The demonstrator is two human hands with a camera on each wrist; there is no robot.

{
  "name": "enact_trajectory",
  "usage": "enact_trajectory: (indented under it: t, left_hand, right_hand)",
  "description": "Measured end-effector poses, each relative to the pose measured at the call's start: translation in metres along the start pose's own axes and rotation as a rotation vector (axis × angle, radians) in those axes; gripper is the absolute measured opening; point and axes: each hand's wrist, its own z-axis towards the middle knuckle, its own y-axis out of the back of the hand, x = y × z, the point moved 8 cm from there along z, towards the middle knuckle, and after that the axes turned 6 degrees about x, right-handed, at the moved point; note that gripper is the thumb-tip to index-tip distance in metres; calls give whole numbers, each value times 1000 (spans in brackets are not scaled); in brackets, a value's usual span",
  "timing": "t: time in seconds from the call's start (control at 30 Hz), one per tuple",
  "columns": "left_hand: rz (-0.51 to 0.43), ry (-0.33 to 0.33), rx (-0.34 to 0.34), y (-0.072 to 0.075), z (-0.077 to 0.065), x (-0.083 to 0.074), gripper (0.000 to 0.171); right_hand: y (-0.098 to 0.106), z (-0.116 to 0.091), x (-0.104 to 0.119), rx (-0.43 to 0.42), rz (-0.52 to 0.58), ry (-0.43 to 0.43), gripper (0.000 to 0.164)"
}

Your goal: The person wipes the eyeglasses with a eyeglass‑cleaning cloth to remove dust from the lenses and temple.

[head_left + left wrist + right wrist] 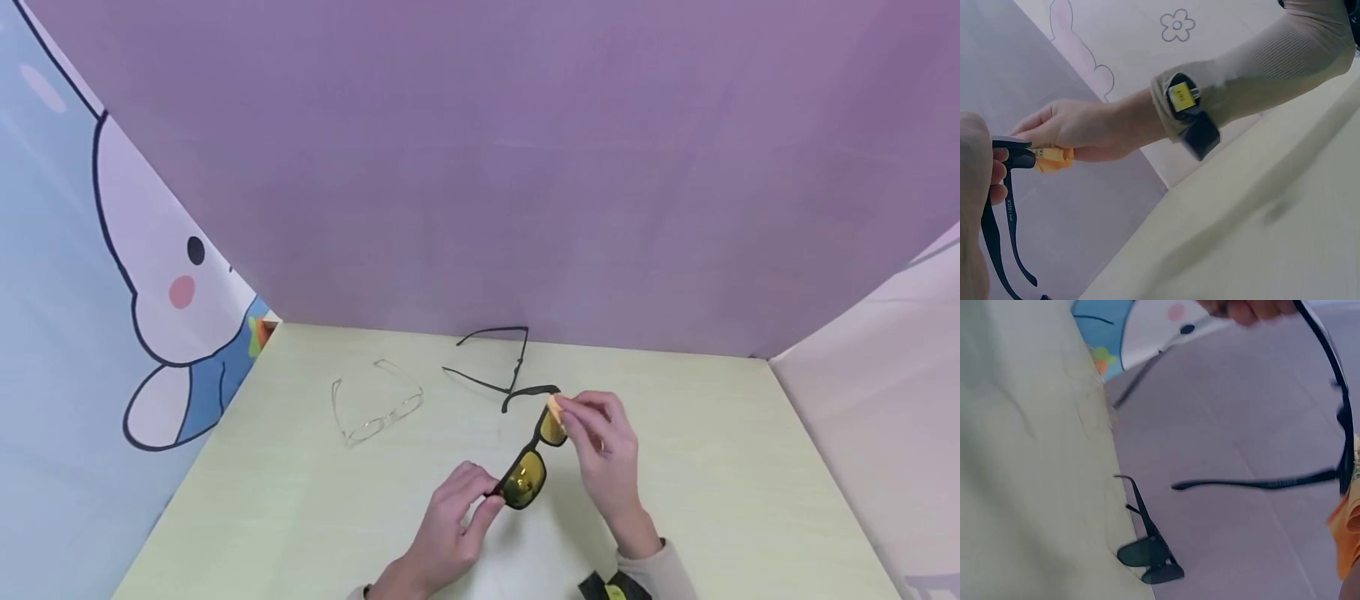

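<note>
Yellow-lensed sunglasses (527, 477) held up between two pinching hands, an orange cloth (556, 410) on the far lens

The far lens is partly covered by the cloth and fingertips, and most of the cloth is lost behind the right hand (609, 454) in the head view. The near temple is hidden there by the left hand (456, 525); the left wrist view shows both temples, the left hand cut off at that picture's edge. The right wrist view catches only a sliver of the right hand, at the lower right. A black wrist device (615, 588) is cropped by the head view's bottom edge.

The left thumb and fingers pinch the near end of the frame, closed down with no gap beyond its thickness. The right thumb and fingers pinch the cloth around the far end of the front.

The sunglasses are above the pale table (720, 475). Beyond them lie dark-lensed sunglasses (1150, 555), their lenses hard to make out from the head. Thin clear-framed eyeglasses (386, 419) lie to the left, faint against the tabletop.
</note>
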Motion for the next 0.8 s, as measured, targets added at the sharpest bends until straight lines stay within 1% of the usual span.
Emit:
enact_trajectory:
  t: [0.07,0.13,0.17,0.23,0.3,0.33,0.43,0.5,0.6,0.63,0.73,0.8]
  left_hand:
    - [-5,7,0,1,0,1,8]
    - [-8,10,0,1,0,1,8]
    - [-7,11,0,1,0,1,8]
    - [-5,16,0,1,1,2,8]
    - [-1,28,-3,2,1,3,9]
    - [-1,36,-5,2,1,4,9]
    - [-1,56,-9,3,1,5,9]
    - [-1,58,-10,4,2,5,9]
    - [2,42,-13,5,2,5,9]
    - [3,33,-15,5,2,4,9]
    - [7,11,-25,5,2,2,8]
    - [10,-2,-32,5,1,1,7]
  right_hand:
    - [5,1,-7,-18,-6,-60,34]
    - [7,0,-9,-29,-16,-83,36]
    - [7,-2,-8,-31,-19,-79,34]
    - [4,-4,-4,-25,-9,-46,25]
    - [-2,-6,4,-6,0,17,15]
    - [-5,-8,8,6,7,47,14]
    - [-12,-9,18,34,15,119,24]
    - [-13,-7,19,35,9,127,24]
    - [-9,0,13,13,-6,84,14]
    - [-7,2,10,1,-21,59,16]
    - [0,5,-3,-32,-53,-20,32]
    - [3,5,-9,-46,-76,-65,35]
